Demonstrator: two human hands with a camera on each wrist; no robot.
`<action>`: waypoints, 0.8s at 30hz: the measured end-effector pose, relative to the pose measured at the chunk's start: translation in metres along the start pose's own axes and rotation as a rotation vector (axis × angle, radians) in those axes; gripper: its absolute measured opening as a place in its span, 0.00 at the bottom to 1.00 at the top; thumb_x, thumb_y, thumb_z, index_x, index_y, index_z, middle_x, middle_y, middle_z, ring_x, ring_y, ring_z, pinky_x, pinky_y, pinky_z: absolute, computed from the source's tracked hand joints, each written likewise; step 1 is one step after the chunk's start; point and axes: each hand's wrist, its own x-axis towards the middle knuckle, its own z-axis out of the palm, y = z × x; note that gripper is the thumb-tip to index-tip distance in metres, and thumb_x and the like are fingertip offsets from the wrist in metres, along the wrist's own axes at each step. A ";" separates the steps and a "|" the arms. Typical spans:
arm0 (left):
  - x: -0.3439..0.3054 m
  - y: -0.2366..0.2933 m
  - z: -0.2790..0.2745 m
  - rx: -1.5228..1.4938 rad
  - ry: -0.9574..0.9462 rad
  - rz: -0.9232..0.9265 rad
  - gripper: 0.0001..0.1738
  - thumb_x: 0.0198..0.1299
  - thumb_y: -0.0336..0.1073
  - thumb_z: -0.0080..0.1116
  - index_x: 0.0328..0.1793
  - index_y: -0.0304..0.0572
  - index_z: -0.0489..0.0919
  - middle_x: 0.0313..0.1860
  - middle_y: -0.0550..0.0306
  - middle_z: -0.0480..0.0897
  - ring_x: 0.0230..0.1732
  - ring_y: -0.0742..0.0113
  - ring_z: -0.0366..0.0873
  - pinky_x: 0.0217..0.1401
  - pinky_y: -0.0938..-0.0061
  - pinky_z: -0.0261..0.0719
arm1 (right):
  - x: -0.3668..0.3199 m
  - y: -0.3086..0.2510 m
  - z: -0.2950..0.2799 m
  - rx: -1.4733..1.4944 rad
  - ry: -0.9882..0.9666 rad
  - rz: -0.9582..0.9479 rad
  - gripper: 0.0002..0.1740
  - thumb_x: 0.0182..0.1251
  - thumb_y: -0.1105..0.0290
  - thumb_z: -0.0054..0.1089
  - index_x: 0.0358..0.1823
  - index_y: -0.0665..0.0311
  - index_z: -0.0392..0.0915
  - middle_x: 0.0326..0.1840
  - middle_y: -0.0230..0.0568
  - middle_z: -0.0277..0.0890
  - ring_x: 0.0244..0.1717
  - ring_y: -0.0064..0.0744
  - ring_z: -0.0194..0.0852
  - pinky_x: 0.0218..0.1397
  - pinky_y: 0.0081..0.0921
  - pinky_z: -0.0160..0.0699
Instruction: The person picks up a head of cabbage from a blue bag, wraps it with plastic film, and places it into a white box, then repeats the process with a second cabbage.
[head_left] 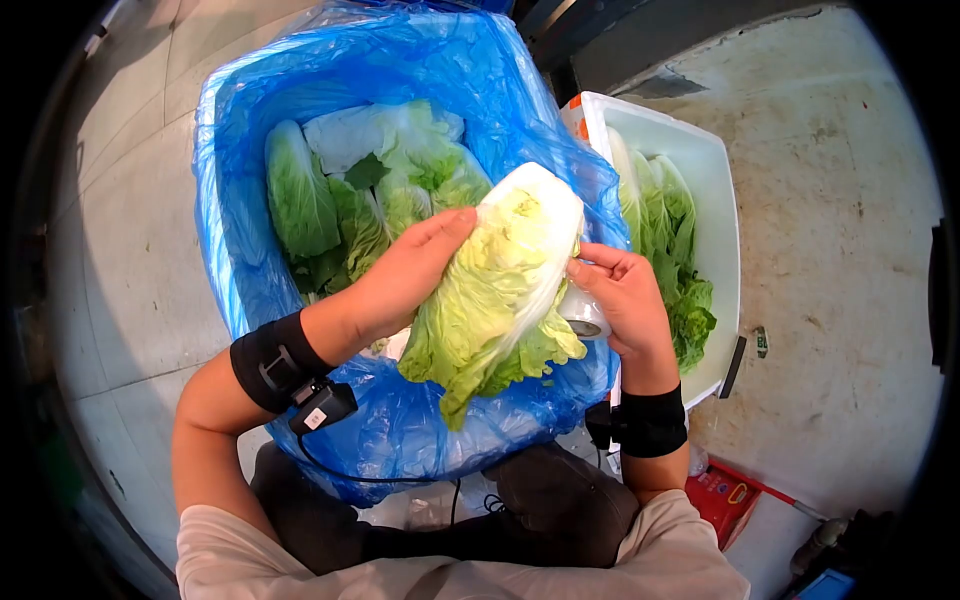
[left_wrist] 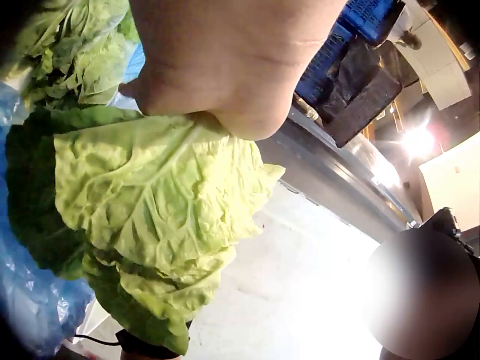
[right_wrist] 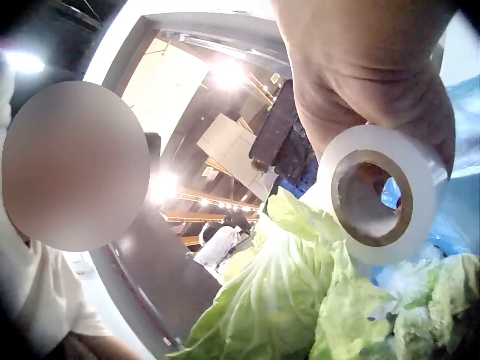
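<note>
A leafy napa cabbage (head_left: 505,285) is held up over the blue-lined container, its white base pointing away from the body and its leaf tips toward it. The left hand (head_left: 405,275) grips its left side, thumb near the base. At its right edge is the right hand (head_left: 628,300), thumb and fingertips against the white rib, with a white tape roll (head_left: 583,312) held under the palm. In the right wrist view, fingers show through the hole of the tape roll (right_wrist: 371,196). The left wrist view shows the cabbage's yellow-green leaves (left_wrist: 157,187) below the left hand (left_wrist: 225,67).
Several cabbages (head_left: 300,190) lie in the container lined with blue plastic (head_left: 235,235). To its right, a white foam box (head_left: 722,250) holds more cabbages (head_left: 665,215). A red object (head_left: 718,500) lies at the lower right, near the right elbow.
</note>
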 end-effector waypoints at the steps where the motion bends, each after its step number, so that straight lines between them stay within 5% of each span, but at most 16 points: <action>1: 0.000 0.000 0.000 -0.042 -0.007 -0.027 0.29 0.84 0.51 0.40 0.77 0.36 0.69 0.69 0.51 0.79 0.67 0.68 0.78 0.71 0.69 0.76 | 0.000 -0.001 0.002 -0.011 0.023 -0.006 0.22 0.69 0.76 0.71 0.61 0.80 0.79 0.44 0.49 0.89 0.36 0.24 0.88 0.39 0.23 0.87; 6: -0.004 0.005 -0.004 -0.157 -0.109 -0.083 0.33 0.84 0.56 0.36 0.81 0.37 0.66 0.74 0.49 0.75 0.71 0.65 0.75 0.75 0.66 0.73 | -0.004 -0.014 0.009 -0.221 0.084 -0.025 0.25 0.67 0.73 0.74 0.60 0.82 0.79 0.41 0.48 0.90 0.35 0.21 0.86 0.37 0.20 0.83; 12: -0.006 0.006 -0.003 0.138 -0.225 -0.014 0.42 0.78 0.63 0.47 0.83 0.38 0.63 0.76 0.49 0.74 0.74 0.62 0.73 0.77 0.64 0.71 | -0.019 -0.035 0.031 -0.466 0.078 -0.082 0.25 0.64 0.70 0.76 0.55 0.83 0.81 0.37 0.45 0.90 0.35 0.21 0.85 0.35 0.20 0.80; 14: -0.009 0.007 0.006 0.016 -0.146 -0.015 0.38 0.79 0.58 0.49 0.81 0.35 0.63 0.70 0.49 0.78 0.66 0.65 0.79 0.73 0.66 0.75 | -0.023 -0.042 0.040 -0.512 0.073 -0.132 0.24 0.64 0.69 0.76 0.55 0.81 0.82 0.36 0.44 0.90 0.34 0.21 0.85 0.35 0.20 0.79; 18: -0.005 0.007 -0.006 -0.104 -0.171 -0.108 0.38 0.78 0.56 0.51 0.81 0.36 0.63 0.71 0.46 0.77 0.68 0.60 0.79 0.73 0.63 0.76 | -0.025 -0.061 0.047 -0.777 0.026 -0.226 0.24 0.64 0.65 0.75 0.58 0.71 0.84 0.35 0.39 0.90 0.25 0.19 0.77 0.29 0.19 0.72; 22: -0.003 0.013 -0.008 -0.226 -0.058 -0.142 0.43 0.74 0.65 0.47 0.81 0.37 0.65 0.72 0.42 0.77 0.67 0.49 0.81 0.71 0.55 0.80 | -0.035 -0.088 0.053 -0.777 -0.036 -0.215 0.25 0.64 0.65 0.76 0.61 0.65 0.84 0.39 0.31 0.86 0.22 0.16 0.65 0.27 0.20 0.66; 24: -0.003 0.010 -0.023 -0.548 -0.270 -0.122 0.43 0.74 0.65 0.45 0.83 0.40 0.64 0.73 0.39 0.76 0.68 0.45 0.80 0.72 0.50 0.78 | -0.036 -0.088 0.048 -0.778 -0.072 -0.304 0.25 0.62 0.67 0.78 0.61 0.60 0.84 0.43 0.29 0.77 0.25 0.13 0.63 0.29 0.17 0.66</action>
